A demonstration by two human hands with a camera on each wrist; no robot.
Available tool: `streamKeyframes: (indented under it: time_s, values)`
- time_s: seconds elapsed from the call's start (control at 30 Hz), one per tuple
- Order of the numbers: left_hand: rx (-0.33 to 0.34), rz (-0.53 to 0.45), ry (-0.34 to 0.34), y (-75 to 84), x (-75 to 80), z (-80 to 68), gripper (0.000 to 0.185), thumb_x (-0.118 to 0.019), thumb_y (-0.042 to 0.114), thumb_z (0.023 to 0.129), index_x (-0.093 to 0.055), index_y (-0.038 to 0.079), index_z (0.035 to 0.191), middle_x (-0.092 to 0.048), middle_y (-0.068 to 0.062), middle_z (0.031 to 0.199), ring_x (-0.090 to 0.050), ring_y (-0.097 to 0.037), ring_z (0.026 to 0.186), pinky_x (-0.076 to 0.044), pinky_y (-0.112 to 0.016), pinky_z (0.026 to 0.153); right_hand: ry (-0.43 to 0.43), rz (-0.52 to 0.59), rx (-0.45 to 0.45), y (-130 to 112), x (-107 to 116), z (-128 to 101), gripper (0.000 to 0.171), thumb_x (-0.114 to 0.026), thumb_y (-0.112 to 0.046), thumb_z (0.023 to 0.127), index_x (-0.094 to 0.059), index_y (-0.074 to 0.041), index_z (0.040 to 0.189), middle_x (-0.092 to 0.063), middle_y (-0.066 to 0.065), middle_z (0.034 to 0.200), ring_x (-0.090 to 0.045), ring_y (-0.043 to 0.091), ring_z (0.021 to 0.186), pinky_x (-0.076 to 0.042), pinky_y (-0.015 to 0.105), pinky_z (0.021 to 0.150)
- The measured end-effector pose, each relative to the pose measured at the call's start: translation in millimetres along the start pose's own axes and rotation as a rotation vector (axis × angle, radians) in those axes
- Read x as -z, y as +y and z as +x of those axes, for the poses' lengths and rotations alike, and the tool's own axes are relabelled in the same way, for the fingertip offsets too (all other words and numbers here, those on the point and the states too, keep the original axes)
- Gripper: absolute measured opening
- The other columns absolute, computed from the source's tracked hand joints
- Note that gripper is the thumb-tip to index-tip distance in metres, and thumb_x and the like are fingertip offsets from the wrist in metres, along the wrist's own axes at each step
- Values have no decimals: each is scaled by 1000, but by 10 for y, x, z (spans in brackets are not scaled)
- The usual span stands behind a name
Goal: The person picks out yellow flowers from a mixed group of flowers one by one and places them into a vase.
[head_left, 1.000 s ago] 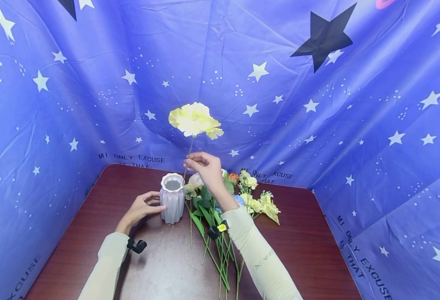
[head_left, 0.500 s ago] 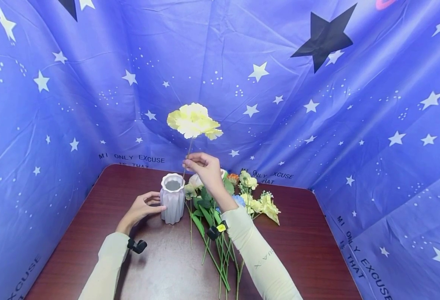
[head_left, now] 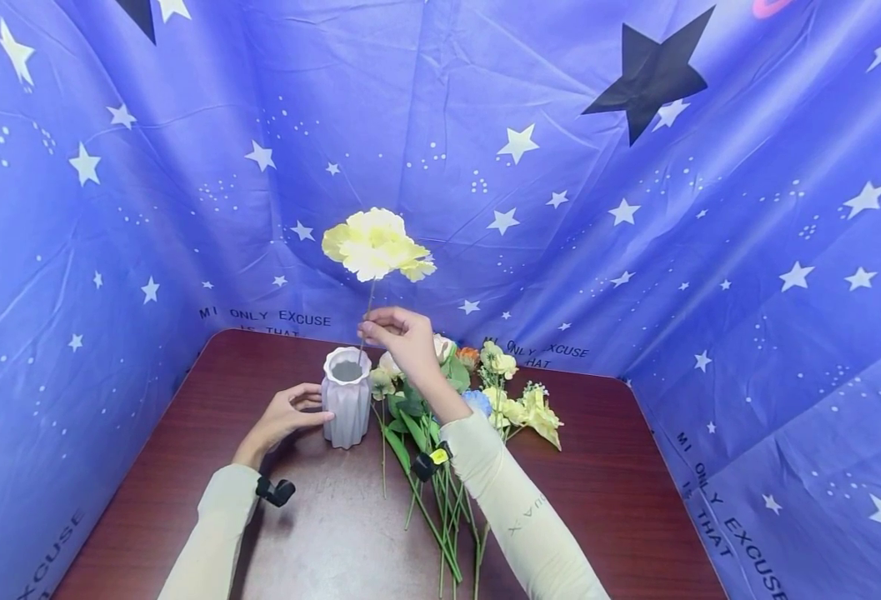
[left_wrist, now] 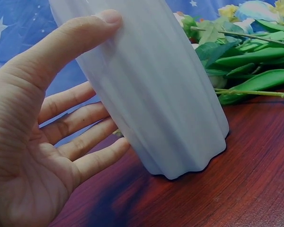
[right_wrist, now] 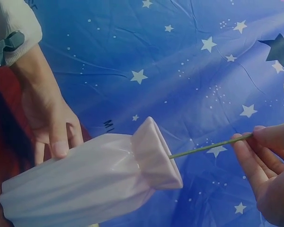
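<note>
Right hand [head_left: 402,337] fingers pinching thin yellow flower stem [right_wrist: 206,147] above ribbed white vase [head_left: 346,400]; left hand [head_left: 282,419] fingers spread, steadying it. Probably light, bendy, top-heavy; best pinched low.

Blue star-printed cloth [head_left: 635,208] forms the walls on three sides of a dark red-brown wooden table [head_left: 605,500].

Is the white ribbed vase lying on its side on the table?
No, the white ribbed vase stands upright on the dark red table, steadied by the left hand.
</note>
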State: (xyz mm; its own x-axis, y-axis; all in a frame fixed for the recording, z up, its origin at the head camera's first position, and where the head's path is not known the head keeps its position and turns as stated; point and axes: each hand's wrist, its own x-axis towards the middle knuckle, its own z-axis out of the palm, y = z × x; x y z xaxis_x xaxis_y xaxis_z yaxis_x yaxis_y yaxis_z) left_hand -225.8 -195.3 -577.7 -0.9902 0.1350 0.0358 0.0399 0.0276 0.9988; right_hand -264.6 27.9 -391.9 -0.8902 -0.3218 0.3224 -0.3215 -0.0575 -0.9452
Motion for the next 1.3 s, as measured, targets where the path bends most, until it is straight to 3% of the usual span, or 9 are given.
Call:
streamKeyframes:
  time_s: [0.2, 0.43, 0.63, 0.97, 1.3]
  values:
    - [0, -13, -4, 12, -1, 12, 57, -82, 0, 81, -55, -15, 129, -67, -22, 118, -68, -3, 96, -59, -22, 82, -19, 5, -16, 14, -62, -3, 20, -70, 5, 91, -67, 16, 108, -71, 34, 102, -75, 19, 83, -63, 37, 82]
    - [-11, -10, -6, 2, 10, 31, 55, -81, 0, 81, -56, -15, 128, -68, -19, 114, -68, -3, 96, -59, -22, 81, -26, -64, -16, 53, -114, 3, 18, -72, 1, 91, -71, 11, 106, -73, 29, 99, -71, 6, 76, -63, 31, 79]
    - [-13, -5, -5, -1, 19, 45, 56, -81, 0, 81, -56, -14, 128, -68, -20, 115, -67, -2, 97, -59, -22, 82, -24, -59, -19, 75, -167, -8, 17, -70, 0, 93, -70, 13, 105, -73, 31, 97, -70, 5, 74, -64, 33, 77]
    - [-22, 1, 1, 22, 16, 25, 57, -82, 1, 82, -56, -15, 129, -66, -26, 120, -67, -2, 98, -58, -21, 83, -52, -77, -86, 153, -240, -42, 19, -67, -2, 96, -69, 13, 107, -72, 31, 101, -74, 19, 80, -64, 33, 78]
    - [1, 4, -10, -15, 0, -15, 57, -82, 3, 82, -55, -14, 130, -65, -30, 123, -67, -5, 100, -59, -23, 83, -111, -46, -134, 256, -279, -120, 22, -65, 1, 96, -66, 18, 110, -69, 37, 104, -73, 41, 92, -64, 36, 81]
